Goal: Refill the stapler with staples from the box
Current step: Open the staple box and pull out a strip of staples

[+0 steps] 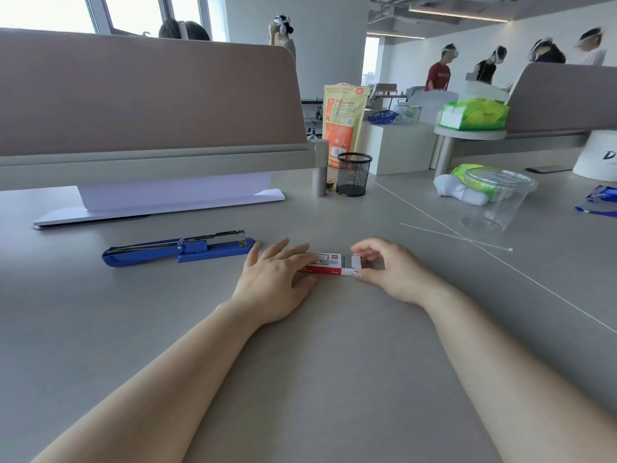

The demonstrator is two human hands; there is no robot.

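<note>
staple box (329, 265): flap open, contents unseen | left hand (277, 282) fingers steadying it | right hand (384, 265) pinching flap

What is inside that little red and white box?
The staple box lies on the table, left hand holding it, right hand at its end flaps. Its contents are hidden.

The left hand (275, 279) covers the nine o'clock end of the staple box (329, 264), so that end's flap cannot be seen, and the print on the box is too small to read. Whether staples lie inside cannot be told. Both forearms run off the six o'clock edge. At three o'clock the white hat (597, 155) is cut by the frame. The people (494, 65) at one o'clock are blurred
</note>
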